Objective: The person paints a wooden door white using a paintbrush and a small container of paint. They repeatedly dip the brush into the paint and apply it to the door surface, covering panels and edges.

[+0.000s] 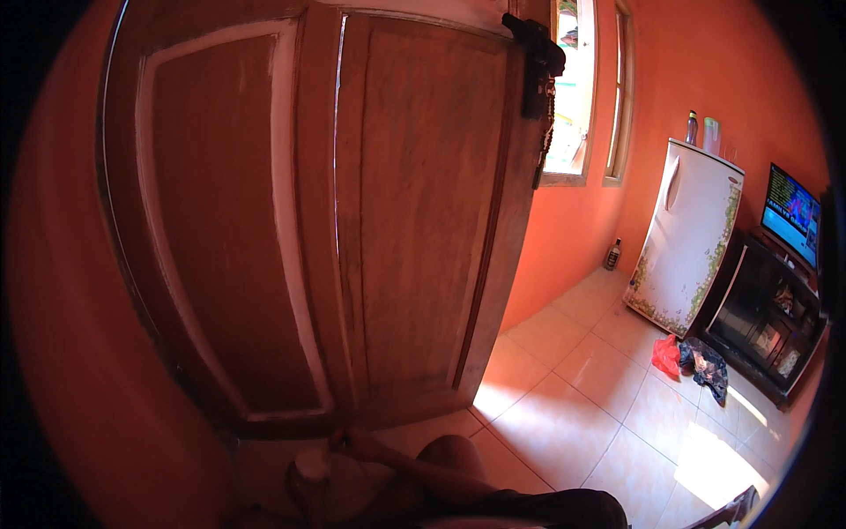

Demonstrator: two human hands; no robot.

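Observation:
In deep shadow at the bottom of the view, my left hand (301, 488) is wrapped around a pale, round-topped object (312, 464), possibly a small container. My right hand (355, 443) is beside it, fingers curled, close to the foot of a brown wooden panel door (423, 218). Whether a small thing sits in those fingers is too dark to tell. Left of this door stands a second wooden panel (218, 218), its raised moulding paler than the rest. A thin line of light shows between the two.
Dark items (538, 66) and a beaded string hang at the door's upper edge. A white refrigerator (687, 238) stands right, near a television (791, 215) on a black cabinet (760, 324). Red (666, 357) and black plastic bags (707, 370) lie on the tiled floor (562, 423). A bottle (613, 256) stands in the corner.

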